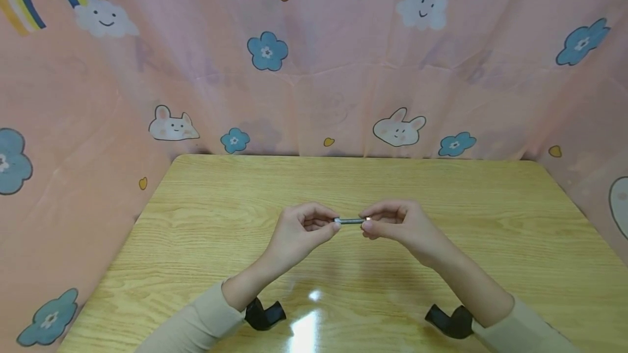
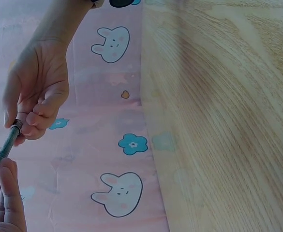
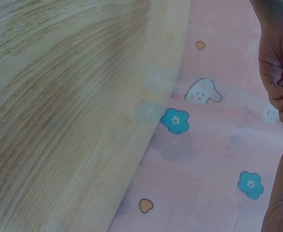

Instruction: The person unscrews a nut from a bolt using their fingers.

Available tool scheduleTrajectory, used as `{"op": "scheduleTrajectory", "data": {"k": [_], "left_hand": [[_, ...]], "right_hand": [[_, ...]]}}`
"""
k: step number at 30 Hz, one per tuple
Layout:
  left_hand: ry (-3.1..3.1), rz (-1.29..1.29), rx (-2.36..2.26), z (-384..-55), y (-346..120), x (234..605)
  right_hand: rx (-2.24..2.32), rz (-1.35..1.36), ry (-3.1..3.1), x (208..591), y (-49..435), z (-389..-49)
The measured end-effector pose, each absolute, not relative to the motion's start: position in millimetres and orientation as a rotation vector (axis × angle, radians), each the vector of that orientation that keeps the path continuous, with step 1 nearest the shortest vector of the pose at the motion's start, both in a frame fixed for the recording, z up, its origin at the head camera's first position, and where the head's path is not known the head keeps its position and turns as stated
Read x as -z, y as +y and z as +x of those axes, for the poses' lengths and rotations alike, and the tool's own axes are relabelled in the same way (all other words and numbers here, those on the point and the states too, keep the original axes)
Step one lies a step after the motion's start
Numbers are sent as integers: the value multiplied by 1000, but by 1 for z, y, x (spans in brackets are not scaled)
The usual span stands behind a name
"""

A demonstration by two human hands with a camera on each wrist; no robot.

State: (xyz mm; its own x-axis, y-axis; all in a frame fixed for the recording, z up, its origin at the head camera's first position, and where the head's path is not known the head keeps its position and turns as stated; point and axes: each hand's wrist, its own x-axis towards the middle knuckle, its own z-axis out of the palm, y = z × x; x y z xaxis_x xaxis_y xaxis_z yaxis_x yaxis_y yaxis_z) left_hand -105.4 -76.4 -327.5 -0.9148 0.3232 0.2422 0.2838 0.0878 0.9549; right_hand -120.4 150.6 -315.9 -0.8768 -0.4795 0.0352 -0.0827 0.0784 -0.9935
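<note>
A slim metal bolt (image 1: 351, 221) with a threaded shaft (image 2: 7, 144) is held level between both hands above the table. My left hand (image 1: 305, 229) pinches its left end between thumb and fingertips. At the other end, my right hand (image 1: 399, 227) pinches a wider metal piece (image 2: 17, 124) that sits on the bolt. Fingertips partly cover both ends. In the right wrist view, the left hand (image 3: 278, 63) and right hand (image 3: 282, 188) show only at the right edge, and the bolt is out of sight.
The wood-grain table (image 1: 206, 189) lies below the hands, with a bright light reflection near its front. A pink patterned cloth (image 1: 314, 91) hangs behind and at the sides. Black wrist straps or mounts (image 1: 265, 315) sit by the beige sleeves (image 1: 201, 317).
</note>
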Motion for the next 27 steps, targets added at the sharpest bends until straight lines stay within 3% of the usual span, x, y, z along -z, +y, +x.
{"op": "scheduleTrajectory", "data": {"k": [10, 27], "left_hand": [[2297, 635, -1996, -105, -77, 327], [2298, 637, -1992, -106, -78, 327]], "right_hand": [[1943, -628, 2070, 319, 153, -120], [1913, -512, 2084, 318, 153, -121]]}}
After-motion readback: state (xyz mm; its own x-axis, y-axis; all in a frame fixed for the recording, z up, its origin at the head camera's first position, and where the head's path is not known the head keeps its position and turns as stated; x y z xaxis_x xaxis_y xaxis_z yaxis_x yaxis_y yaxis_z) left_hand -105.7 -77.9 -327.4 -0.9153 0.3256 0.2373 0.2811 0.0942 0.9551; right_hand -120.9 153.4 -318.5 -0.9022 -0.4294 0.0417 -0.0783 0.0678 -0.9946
